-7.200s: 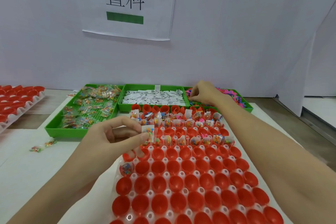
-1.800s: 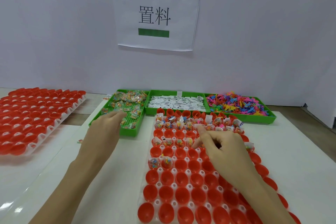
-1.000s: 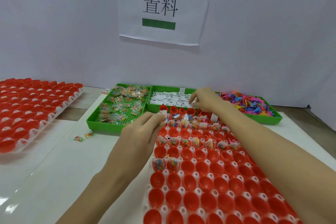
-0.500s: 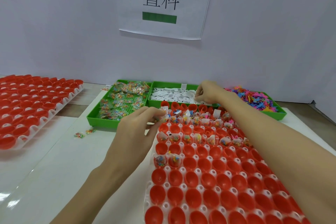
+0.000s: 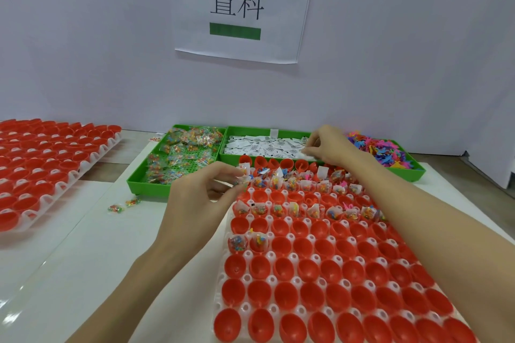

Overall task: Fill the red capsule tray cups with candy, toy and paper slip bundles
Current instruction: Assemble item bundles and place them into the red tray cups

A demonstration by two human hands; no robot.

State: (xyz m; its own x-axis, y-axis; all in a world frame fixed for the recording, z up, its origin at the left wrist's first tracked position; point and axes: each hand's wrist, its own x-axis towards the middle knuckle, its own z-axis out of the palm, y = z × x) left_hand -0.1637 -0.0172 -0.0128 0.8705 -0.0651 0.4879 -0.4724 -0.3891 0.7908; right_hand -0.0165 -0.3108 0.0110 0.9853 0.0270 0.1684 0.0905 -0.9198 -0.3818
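right hand (image 5: 326,145) shifted onto paper slips (image 5: 264,145), left hand (image 5: 203,198) barely moved

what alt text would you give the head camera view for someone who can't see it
A person's left hand pinches a small candy packet at the far left corner of a red capsule tray, while the right hand picks at paper slips in the middle green bin. Only some far cups are filled; bins of candy and colourful toys flank the slips.

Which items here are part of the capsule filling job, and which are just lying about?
In use:
left hand pinching a clear candy packet
right hand in the green bin of white paper slips
green candy bin
green toy bin
red capsule tray

Lying about:
two loose candy packets
second red tray
wall sign
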